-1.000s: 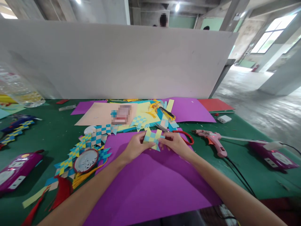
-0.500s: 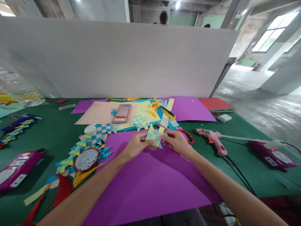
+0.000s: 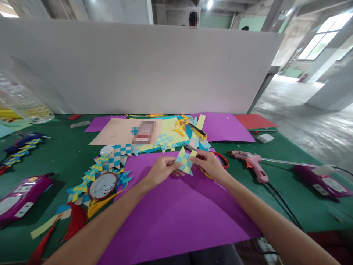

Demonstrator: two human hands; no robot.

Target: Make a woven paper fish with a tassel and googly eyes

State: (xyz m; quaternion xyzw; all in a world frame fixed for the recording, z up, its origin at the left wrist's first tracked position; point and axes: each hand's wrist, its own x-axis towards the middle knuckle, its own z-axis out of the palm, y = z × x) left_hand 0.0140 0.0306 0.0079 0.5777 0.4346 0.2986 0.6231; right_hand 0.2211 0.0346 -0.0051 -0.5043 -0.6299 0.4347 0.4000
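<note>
A small woven paper piece (image 3: 185, 161) in yellow and light blue checks, with pointed ends, is held up between my two hands. My left hand (image 3: 163, 170) pinches its left edge between thumb and fingers. On the other side, my right hand (image 3: 206, 163) grips the right edge. Below them lies a large purple paper sheet (image 3: 176, 213). Scissors with red handles (image 3: 224, 160) rest behind my right hand, which partly covers them. More woven checkered strips (image 3: 121, 154) lie left of my hands.
A pink glue gun (image 3: 252, 163) lies at right, its cord running to the table's front edge. Purple power strips (image 3: 23, 197) sit on both sides. A round white dish (image 3: 103, 186), red tassels (image 3: 75, 221) and a yellow-handled cutter (image 3: 198, 131) lie about. A white panel (image 3: 138, 70) stands behind.
The woven piece has turned a little in my fingers and shifted slightly right. Both hands keep hold of its edges; the view has moved slightly.
</note>
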